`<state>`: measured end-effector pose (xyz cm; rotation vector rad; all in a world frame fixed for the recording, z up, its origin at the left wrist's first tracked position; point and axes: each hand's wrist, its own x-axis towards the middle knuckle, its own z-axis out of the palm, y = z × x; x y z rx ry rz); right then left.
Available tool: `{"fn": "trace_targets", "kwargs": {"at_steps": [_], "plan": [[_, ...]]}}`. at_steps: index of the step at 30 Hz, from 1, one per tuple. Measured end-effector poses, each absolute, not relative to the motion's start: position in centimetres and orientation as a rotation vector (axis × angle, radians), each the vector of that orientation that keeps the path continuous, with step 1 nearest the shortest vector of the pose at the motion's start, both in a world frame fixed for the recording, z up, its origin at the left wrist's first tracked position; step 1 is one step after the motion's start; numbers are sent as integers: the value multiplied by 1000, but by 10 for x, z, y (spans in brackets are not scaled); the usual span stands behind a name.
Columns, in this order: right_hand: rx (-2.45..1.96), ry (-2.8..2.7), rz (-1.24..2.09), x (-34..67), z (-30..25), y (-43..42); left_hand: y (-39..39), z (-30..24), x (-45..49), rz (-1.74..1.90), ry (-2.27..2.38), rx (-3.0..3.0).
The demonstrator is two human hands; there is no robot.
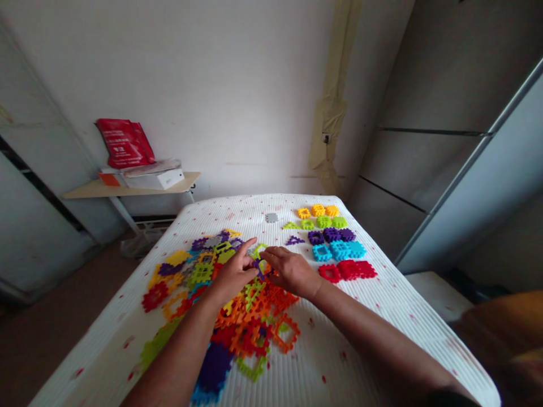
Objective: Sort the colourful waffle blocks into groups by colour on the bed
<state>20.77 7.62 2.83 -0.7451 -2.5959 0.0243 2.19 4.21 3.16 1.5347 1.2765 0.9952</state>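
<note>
My left hand (235,270) is over the pile of toothed plastic building pieces, its fingers apart and pointing up and to the right. Facing it, my right hand (293,272) reaches in over the same pile with its fingers stretched and the thumb apart. Between the two hands lies a purple piece (261,271), close to the fingertips; whether either hand touches it is unclear. A light green piece (259,249) shows just behind. Orange pieces (258,308) are heaped below the hands, with an orange square frame (286,332) at the near right. Both forearms hide parts of the pile.
On the right of the padded table (360,350) stand rows of sorted yellow (318,210), green (324,222), purple (331,235), blue (339,250) and red pieces (350,271). A grey square (271,217) lies at the back. A side table (85,190) holds a red bag (123,144).
</note>
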Motion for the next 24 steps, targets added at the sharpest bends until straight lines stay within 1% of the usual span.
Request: {"fn": "trace_targets", "kwargs": {"at_steps": [6,9,15,19,24], "plan": [[-780,-2727,51,207,42,71,40,26,29,965,1253,1554],[-863,-2770,34,215,50,84,38,23,31,1014,1259,1554],[-1626,-2625,-180,267,67,156,23,27,9,1252,1408,1497],[-1792,-2659,-145,293,64,193,12,27,-9,1345,1519,1407],[-1869,-2656,-67,297,50,209,7,20,-22,1391,1627,1346]]}}
